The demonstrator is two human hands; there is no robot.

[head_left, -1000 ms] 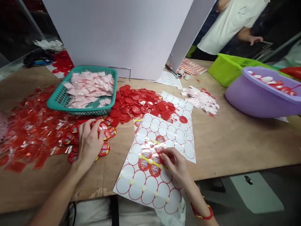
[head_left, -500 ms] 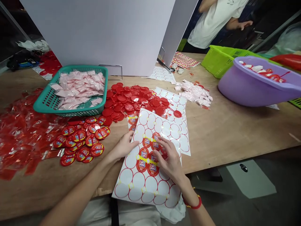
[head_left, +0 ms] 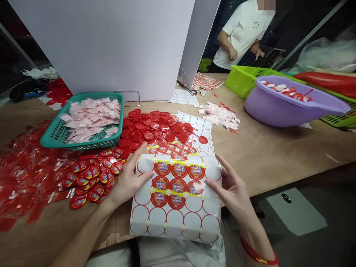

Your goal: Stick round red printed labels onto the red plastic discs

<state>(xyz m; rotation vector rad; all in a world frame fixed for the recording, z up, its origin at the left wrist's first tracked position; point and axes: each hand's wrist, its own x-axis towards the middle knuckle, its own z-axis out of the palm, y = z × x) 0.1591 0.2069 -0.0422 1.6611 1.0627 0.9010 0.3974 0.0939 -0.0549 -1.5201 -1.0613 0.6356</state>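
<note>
Loose red foil wrappers (head_left: 25, 174) are spread over the left of the desk (head_left: 278, 163), and a teal plastic basket (head_left: 52, 137) of pink sachets (head_left: 91, 118) is set behind them. Round printed red labels (head_left: 89, 174) are heaped just beside the left hand (head_left: 128, 181), which is laid open on the left side of a white label sheet (head_left: 175, 218), its fingers spread and not clamped. Plain red discs (head_left: 150, 128) are piled above that sheet, partly over a second label sheet (head_left: 200, 126). The first sheet is placed at the desk's front edge, with its lower part overhanging; printed labels are set in rows among empty red-outlined circles. The right hand (head_left: 230, 189) is rested open on its right side, well apart from the left. The sheet is judged light, thin and easily creased, with a slick face, so it would best be taken by its side edges, clear of the labels. Further right, a lilac plastic basin (head_left: 278, 107) is tilted beside a green plastic crate (head_left: 241, 79), and a co-worker in a white T-shirt (head_left: 239, 40) is seen beyond the desk
</note>
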